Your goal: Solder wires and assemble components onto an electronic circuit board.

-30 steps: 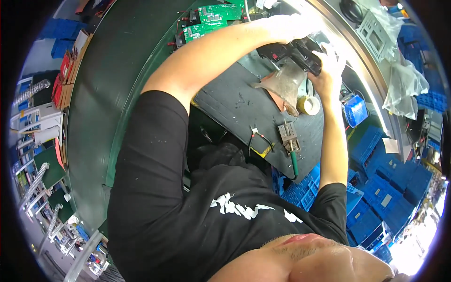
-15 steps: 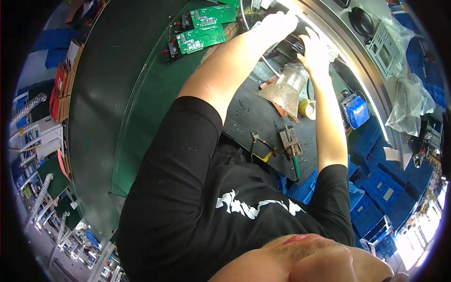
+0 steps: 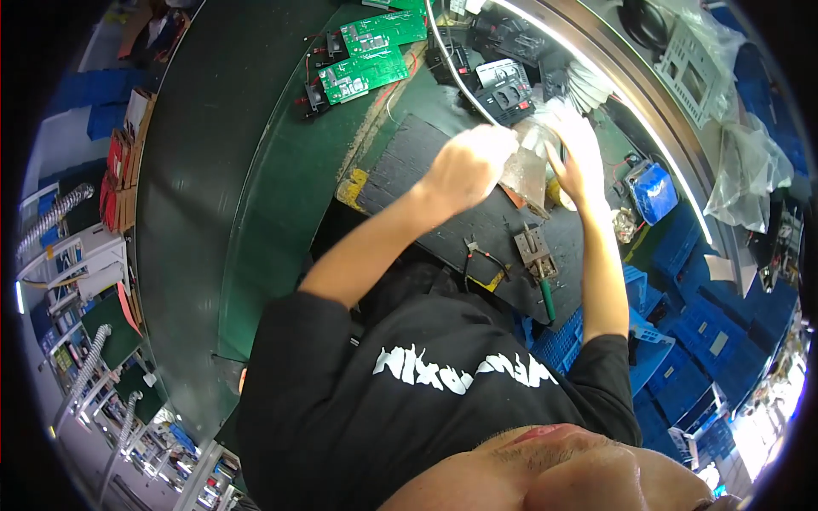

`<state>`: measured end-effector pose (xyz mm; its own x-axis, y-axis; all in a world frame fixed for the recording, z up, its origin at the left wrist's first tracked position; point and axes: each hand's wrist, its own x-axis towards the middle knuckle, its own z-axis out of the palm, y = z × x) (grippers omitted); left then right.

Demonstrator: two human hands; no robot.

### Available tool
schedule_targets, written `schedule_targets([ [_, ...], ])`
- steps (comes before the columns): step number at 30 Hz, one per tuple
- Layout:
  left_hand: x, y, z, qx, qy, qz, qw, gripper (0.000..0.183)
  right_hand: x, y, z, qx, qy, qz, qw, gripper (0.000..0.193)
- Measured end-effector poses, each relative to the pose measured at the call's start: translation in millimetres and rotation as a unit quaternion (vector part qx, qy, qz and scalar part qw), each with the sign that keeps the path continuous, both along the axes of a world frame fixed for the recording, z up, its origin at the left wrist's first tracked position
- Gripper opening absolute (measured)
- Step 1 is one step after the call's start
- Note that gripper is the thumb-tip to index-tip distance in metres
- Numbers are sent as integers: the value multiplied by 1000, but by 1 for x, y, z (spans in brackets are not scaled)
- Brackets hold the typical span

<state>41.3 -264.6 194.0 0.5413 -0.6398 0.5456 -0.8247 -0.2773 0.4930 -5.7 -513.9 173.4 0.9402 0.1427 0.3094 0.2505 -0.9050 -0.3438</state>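
A translucent, dirty funnel-shaped hood (image 3: pixel 526 175) stands over the dark board at the back of the bench, between my two hands. My left hand (image 3: pixel 469 166) is at its left side, fingers curled closed; whatever they hold is hidden. Beside the hood's upper right is my right hand (image 3: pixel 578 153), with fingers stretched out and thumb apart, close to or touching it. A white cable (image 3: pixel 464 81) runs down to near my left hand. Closer to me lie pliers with red-and-black handles (image 3: pixel 484 260) and a metal block fixture with a green handle (image 3: pixel 537 255).
Green circuit boards (image 3: pixel 366 72) with black fans lie at the far left. Behind the hood are black socket housings (image 3: pixel 507 94) and a ribbed white duct (image 3: pixel 588 88). A blue-wrapped pack (image 3: pixel 652 194) sits at the right, near blue crates (image 3: pixel 703 328). A light strip (image 3: pixel 648 128) edges the bench.
My left hand has come back toward me from the far end of the bench to the hood's left side. My right hand has lowered beside the hood. The black housings are uncovered.
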Motion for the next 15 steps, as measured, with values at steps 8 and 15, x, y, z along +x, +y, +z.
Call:
schedule_targets([
  [8,-161,89,-31,135,265,2,955,26,-244,-38,77,149,44,-211,965,17],
  [15,-217,52,-22,209,290,-49,932,30,-474,-70,82,109,-47,-520,846,17],
])
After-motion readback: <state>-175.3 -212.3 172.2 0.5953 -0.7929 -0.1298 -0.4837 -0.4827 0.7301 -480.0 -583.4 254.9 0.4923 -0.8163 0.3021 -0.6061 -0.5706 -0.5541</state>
